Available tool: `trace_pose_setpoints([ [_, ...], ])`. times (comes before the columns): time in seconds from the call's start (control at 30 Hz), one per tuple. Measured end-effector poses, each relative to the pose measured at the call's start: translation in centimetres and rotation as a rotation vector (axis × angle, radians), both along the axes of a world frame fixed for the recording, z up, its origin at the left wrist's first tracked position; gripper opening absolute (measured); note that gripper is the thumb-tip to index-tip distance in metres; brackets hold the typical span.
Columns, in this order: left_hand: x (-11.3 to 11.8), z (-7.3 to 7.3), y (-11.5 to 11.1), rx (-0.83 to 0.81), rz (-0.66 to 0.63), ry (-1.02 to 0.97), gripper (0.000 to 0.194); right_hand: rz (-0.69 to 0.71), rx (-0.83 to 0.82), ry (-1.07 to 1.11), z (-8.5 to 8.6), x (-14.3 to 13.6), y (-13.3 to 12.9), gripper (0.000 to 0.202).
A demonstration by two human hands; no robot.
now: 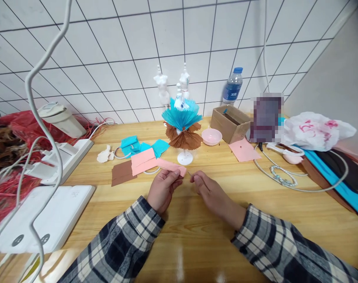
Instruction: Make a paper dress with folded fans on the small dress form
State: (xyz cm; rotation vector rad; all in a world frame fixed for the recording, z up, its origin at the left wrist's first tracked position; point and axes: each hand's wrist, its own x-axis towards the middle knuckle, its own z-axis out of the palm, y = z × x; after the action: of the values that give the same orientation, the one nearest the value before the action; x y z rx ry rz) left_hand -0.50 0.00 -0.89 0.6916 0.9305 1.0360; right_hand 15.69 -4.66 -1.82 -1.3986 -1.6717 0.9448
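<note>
My left hand (163, 188) pinches a folded strip of pink crepe paper (172, 166) between thumb and fingers. Close on its right, my right hand (207, 190) is closed on a thin, wire-like piece (189, 173) whose tip points at the strip's end; its exact kind is too small to tell. Just beyond both hands stands a small white mannequin (180, 103) on a round base, dressed in a pleated blue paper layer (181, 117) over a brown one (183, 138). Flat pink paper (143, 161), brown paper (123, 173) and blue paper (130, 146) lie to the left.
Behind stand two bare mannequins (162, 87), a pink bowl (212, 136), a cardboard box (230, 122) and a water bottle (233, 86). Rightward lie a pink sheet (244, 150), a beaded bracelet (283, 177) and a plastic bag (316, 130). A white cable (31, 86) hangs at left above a power strip (69, 160).
</note>
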Motion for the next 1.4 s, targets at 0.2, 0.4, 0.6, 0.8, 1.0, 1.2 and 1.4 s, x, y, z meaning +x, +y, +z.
trace_pose_setpoints([
  [0.2, 0.3, 0.1, -0.2, -0.017, 0.017, 0.033, 0.029, 0.137, -0.093, 0.048, -0.2, -0.7, -0.5, 0.02],
  [0.4, 0.8, 0.1, -0.7, -0.051, 0.061, 0.045, 0.032, 0.14, -0.164, 0.084, -0.4, -1.0, -0.6, 0.02],
  [0.6, 1.4, 0.0, -1.6, -0.075, 0.108, -0.038, 0.032, 0.131, -0.195, 0.085, 0.1, -1.1, -0.7, 0.022],
  [0.8, 1.4, -0.3, -1.6, -0.032, 0.16, -0.071, 0.029, 0.138, -0.187, 0.08, 0.1, -1.2, -0.8, 0.022],
  [1.0, 1.4, -0.4, -1.7, 0.003, 0.085, -0.056, 0.027, 0.132, -0.183, 0.084, -0.1, -1.2, -0.7, 0.024],
  [1.2, 1.5, -0.2, -1.7, -0.023, 0.089, -0.028, 0.03, 0.118, -0.175, 0.096, -0.2, -1.2, -0.7, 0.022],
  [1.4, 1.4, -0.3, -1.7, -0.026, 0.076, -0.028, 0.028, 0.114, -0.175, 0.1, -0.1, -1.2, -0.6, 0.02],
])
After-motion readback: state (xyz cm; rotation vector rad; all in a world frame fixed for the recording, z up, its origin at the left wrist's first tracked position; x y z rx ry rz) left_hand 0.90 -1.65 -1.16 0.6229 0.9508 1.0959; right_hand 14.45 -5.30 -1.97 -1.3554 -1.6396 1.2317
